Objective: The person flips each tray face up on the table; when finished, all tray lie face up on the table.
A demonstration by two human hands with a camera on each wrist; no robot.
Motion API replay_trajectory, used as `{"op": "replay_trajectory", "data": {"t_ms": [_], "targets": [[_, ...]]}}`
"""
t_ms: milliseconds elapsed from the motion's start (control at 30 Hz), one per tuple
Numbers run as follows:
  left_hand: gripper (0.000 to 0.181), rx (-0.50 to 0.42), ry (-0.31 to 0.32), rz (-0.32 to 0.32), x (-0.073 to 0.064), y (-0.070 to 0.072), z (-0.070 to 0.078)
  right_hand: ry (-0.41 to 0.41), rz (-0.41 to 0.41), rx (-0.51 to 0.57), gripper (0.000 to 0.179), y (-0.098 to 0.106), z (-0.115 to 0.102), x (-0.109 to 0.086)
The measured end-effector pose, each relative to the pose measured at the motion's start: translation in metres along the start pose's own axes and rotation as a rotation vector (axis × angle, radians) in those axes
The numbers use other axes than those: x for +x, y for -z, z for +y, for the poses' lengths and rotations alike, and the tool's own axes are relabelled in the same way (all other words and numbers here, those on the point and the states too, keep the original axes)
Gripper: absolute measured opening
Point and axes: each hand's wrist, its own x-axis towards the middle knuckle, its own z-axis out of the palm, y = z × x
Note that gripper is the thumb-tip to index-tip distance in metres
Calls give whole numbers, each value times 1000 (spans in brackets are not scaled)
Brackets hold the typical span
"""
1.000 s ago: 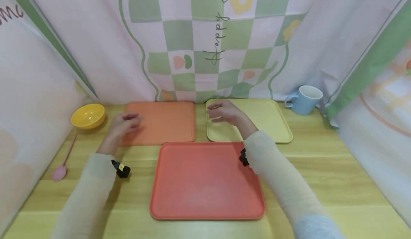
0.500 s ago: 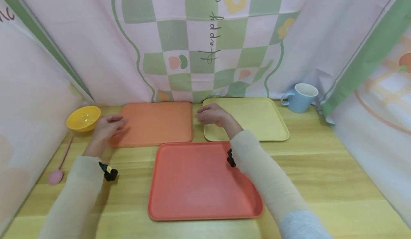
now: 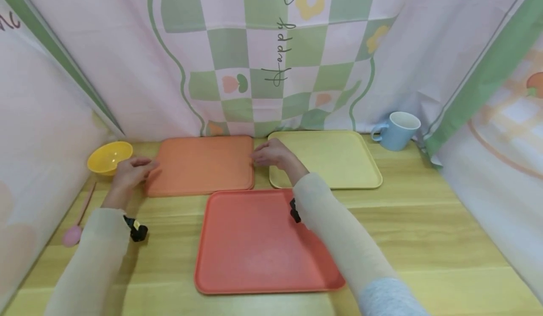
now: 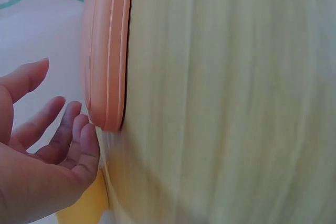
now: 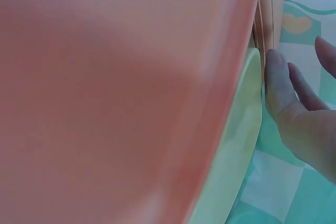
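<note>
An orange tray lies at the back left of the wooden table, between my two hands. My left hand is at its left edge, fingers loosely bent and thumb apart; in the left wrist view the fingertips are beside the tray's corner. At the opposite edge is my right hand, its fingertips close to the layered orange rim in the right wrist view. Whether either hand touches the tray I cannot tell. Neither grips anything.
A red tray lies in front, a pale yellow tray at the back right, partly under my right hand. A yellow bowl and a pink spoon are at the left. A blue mug stands at the far right, near the curtain.
Both hands have moved left relative to the trays: the left from over the orange tray to its left edge, the right from over the yellow tray to the orange tray's right edge.
</note>
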Motion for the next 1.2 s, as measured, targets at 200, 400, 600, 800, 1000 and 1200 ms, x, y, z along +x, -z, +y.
{"op": "replay_trajectory", "data": {"t_ms": [200, 400, 600, 800, 1000, 1200], "targets": [[67, 42, 22, -70, 0, 9, -6, -7, 40, -18, 36, -5, -1, -2], [68, 32, 66, -98, 4, 12, -12, -30, 22, -26, 38, -8, -1, -2], [56, -7, 42, -114, 7, 14, -12, -52, 39, 3, 37, -11, -2, 0], [47, 49, -5, -84, 7, 10, -7, -47, 74, 17, 17, -16, -7, 0], [47, 136, -5, -68, 3, 8, -4, -32, 85, 48, 17, -19, -7, 1], [49, 149, 14, -76, 2, 8, -6, -15, 95, 71, 32, -19, -4, 2]]}}
